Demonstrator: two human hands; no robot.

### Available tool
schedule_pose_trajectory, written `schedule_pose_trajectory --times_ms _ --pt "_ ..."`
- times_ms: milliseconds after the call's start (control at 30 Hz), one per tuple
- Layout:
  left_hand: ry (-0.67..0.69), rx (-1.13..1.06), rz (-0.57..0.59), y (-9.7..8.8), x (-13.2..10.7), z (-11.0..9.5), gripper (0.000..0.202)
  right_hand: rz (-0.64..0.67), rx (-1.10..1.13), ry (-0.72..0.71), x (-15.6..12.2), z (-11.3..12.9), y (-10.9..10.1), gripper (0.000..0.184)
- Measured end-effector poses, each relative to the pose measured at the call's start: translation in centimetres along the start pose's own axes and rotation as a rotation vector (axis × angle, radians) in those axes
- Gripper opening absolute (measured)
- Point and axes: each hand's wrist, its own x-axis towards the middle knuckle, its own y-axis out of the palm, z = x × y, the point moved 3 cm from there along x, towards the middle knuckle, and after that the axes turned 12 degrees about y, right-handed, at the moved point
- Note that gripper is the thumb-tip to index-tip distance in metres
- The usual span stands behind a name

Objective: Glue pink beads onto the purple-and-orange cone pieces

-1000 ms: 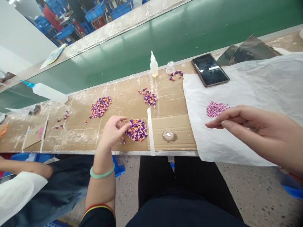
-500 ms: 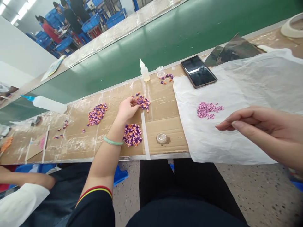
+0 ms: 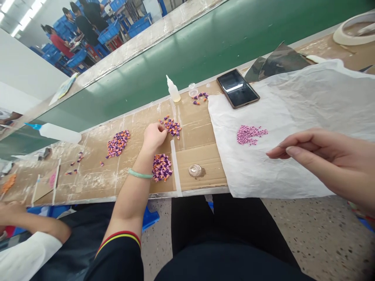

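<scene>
Left hand point(image 3: 154, 136): bare. The wrist carries one pale green bangle point(image 3: 140, 175), a smooth closed ring with a glossy surface.

Left arm: a black sleeve point(image 3: 117, 259) that ends well above the bangle. Its cuff point(image 3: 120, 235) is edged with two narrow bands, red at the outer edge and yellow just beside it.

Right hand point(image 3: 322, 160): bare, with a pale, plain thumbnail. The forearm is uncovered as far as the picture's edge.

Legs: trousers point(image 3: 234, 242) of plain black fabric.
</scene>
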Motion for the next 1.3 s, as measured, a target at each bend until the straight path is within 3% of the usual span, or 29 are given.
schedule_pose_trajectory --times_ms 167,300,400,533,700,833,933,1067,1300 --pt "0.061 0.031 -0.016 -0.5 -0.5 -1.3 0.006 0.000 0.023 -0.030 -0.5 0.5 -0.6 0.031" --pt "0.090 -0.063 -0.060 -2.4 -2.2 -2.4 0.006 -0.009 0.009 -0.117 -0.2 1.2 -1.4 0.028" --pt "0.026 -0.469 -0.119 -3.8 -4.1 -2.2 0.008 0.017 -0.067 -0.227 1.2 0.9 -1.5 0.022" --pt "-0.031 -0.792 -0.133 -4.6 -8.0 -1.9 0.017 0.058 -0.209 -0.286 3.6 -0.7 -0.4 0.011" --pt "0.061 -1.048 0.091 -3.5 -13.8 -3.6 0.015 0.095 -0.331 -0.361 4.6 -0.9 2.5 0.010" --pt "0.195 -1.164 0.220 -1.7 -16.7 -4.2 0.011 0.067 -0.380 -0.379 4.3 -0.4 3.6 0.008" --pt "0.196 -1.229 0.248 -0.4 -17.8 -4.3 0.010 0.053 -0.379 -0.423 4.2 0.0 3.8 0.009" --pt "0.096 -1.290 0.230 0.8 -18.5 -4.5 0.014 0.061 -0.419 -0.459 4.6 0.4 4.2 0.013" --pt "0.146 -1.341 0.333 1.1 -19.0 -5.7 0.025 0.070 -0.539 -0.619 4.5 0.9 4.6 0.020"
